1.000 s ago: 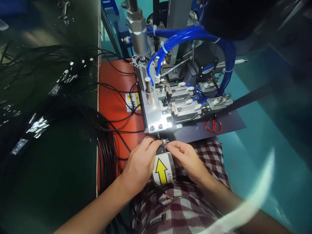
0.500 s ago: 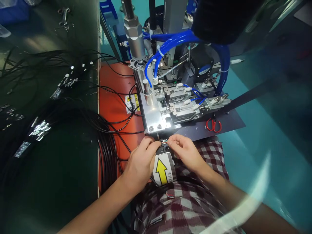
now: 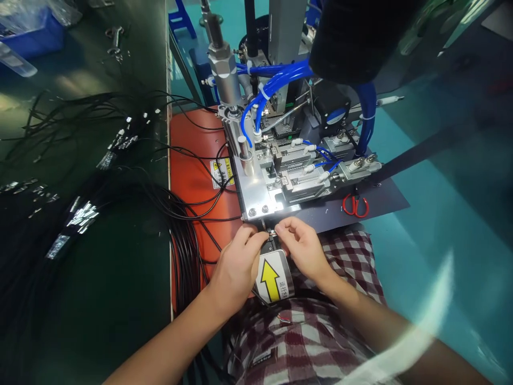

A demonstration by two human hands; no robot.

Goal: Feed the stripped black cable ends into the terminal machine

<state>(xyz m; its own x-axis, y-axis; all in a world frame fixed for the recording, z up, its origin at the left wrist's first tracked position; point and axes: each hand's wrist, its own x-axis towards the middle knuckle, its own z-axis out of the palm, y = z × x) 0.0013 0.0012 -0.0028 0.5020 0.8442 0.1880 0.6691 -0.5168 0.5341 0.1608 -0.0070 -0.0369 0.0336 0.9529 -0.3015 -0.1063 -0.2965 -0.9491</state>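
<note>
Both my hands meet at the front edge of a metal machine (image 3: 256,198). My left hand (image 3: 238,262) is closed, thumb and forefinger pinching a cable end (image 3: 273,233) with small, light, shiny parts. From the other side, my right hand (image 3: 302,248) pinches the tip of the same piece; the fingers hide most of it. Just below the fingertips is a small black fixture (image 3: 270,245). A white plate with a yellow arrow (image 3: 271,278) lies between my wrists.
Black cables (image 3: 186,256) hang in a bundle over the orange machine base (image 3: 200,235) at left. More cables with shiny ends (image 3: 82,216) lie on the dark table (image 3: 120,299). Red-handled scissors (image 3: 355,206) rest on the machine's grey plate. Blue air hoses (image 3: 288,72) arch above.
The view has shifted slightly, so the scene sits a little further right. My fingertips have come closer together, and the coloured wires seen between them earlier are now mostly covered.
</note>
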